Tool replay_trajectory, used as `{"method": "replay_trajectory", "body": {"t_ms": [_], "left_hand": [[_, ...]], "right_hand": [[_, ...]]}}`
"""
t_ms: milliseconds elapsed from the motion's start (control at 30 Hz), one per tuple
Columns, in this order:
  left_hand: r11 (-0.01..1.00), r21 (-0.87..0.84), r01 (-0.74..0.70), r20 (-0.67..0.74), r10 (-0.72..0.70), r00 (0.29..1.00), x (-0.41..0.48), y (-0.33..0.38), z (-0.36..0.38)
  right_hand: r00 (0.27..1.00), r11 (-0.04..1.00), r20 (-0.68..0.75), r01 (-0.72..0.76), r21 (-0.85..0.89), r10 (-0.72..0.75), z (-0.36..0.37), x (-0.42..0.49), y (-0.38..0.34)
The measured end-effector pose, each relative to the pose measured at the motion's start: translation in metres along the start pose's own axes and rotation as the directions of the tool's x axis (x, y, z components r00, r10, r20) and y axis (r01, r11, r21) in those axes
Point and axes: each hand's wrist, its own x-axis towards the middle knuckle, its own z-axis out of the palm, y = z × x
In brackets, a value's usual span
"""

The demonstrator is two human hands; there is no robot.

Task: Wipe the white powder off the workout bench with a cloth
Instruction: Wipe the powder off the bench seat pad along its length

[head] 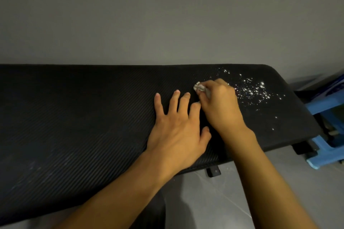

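Observation:
A black ribbed workout bench point(83, 117) runs across the view. White powder point(255, 89) lies scattered in specks over its right end. My right hand point(219, 104) is shut on a small crumpled whitish cloth point(198, 86), pressed to the pad just left of the powder. Only a bit of the cloth shows past my fingers. My left hand point(176, 128) lies flat on the pad with fingers spread, touching the right hand's side.
A grey wall point(167, 15) rises right behind the bench. A blue plastic stool point(327, 147) stands on the grey tiled floor point(214, 201) past the bench's right end. A black bench foot point(213, 171) sticks out below the front edge.

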Motion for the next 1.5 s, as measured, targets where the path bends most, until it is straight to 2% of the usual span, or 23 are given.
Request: {"method": "replay_trajectory", "body": {"t_ms": [100,300,467,667,867,933,1067,1133,1267,1400,1500], "left_hand": [[1.0,-0.005,0.001,0.003,-0.001,1.0,0.0,0.001,0.0],[1.0,-0.012,-0.003,0.002,0.003,1.0,0.0,-0.001,-0.001],[1.0,-0.011,0.003,0.0,-0.003,1.0,-0.001,0.001,-0.001],[1.0,-0.027,0.007,-0.008,-0.008,1.0,0.001,0.0,-0.001],[0.999,-0.044,0.016,0.005,-0.016,1.0,0.002,0.001,-0.004],[0.998,-0.057,0.021,0.015,-0.02,1.0,0.002,0.001,-0.006],[0.998,-0.063,0.013,0.017,-0.012,1.0,0.001,0.001,-0.007],[0.998,-0.066,0.006,0.007,-0.005,1.0,0.001,0.0,-0.007],[0.998,-0.057,0.004,0.01,-0.004,1.0,0.001,0.001,-0.006],[0.999,-0.045,-0.001,0.0,0.001,1.0,0.001,0.0,-0.005],[0.999,-0.049,-0.005,-0.002,0.005,1.0,-0.001,0.0,-0.004]], "right_hand": [[0.999,0.999,0.01,0.039,0.03,-0.039,-0.007,-0.013,0.003],[0.999,0.999,0.007,-0.031,-0.04,0.031,0.006,0.024,-0.004],[0.997,0.997,0.035,0.062,0.034,-0.063,-0.008,-0.005,0.002],[0.999,0.999,0.01,-0.031,-0.034,0.031,0.007,0.041,0.003],[0.985,0.987,0.106,0.127,0.095,-0.136,-0.004,0.018,0.0],[0.988,0.992,0.11,0.103,0.079,-0.111,-0.015,-0.002,0.012],[1.0,1.0,0.026,0.014,0.014,-0.014,-0.024,-0.027,0.019],[0.997,0.999,0.064,0.03,-0.014,-0.029,-0.029,-0.043,0.014],[0.995,0.998,0.103,0.008,0.065,-0.015,-0.048,-0.084,0.018],[0.993,0.993,0.0,-0.114,0.03,0.115,-0.049,-0.078,0.04],[0.994,0.995,-0.046,-0.1,0.017,0.101,-0.043,-0.078,0.041]]}}
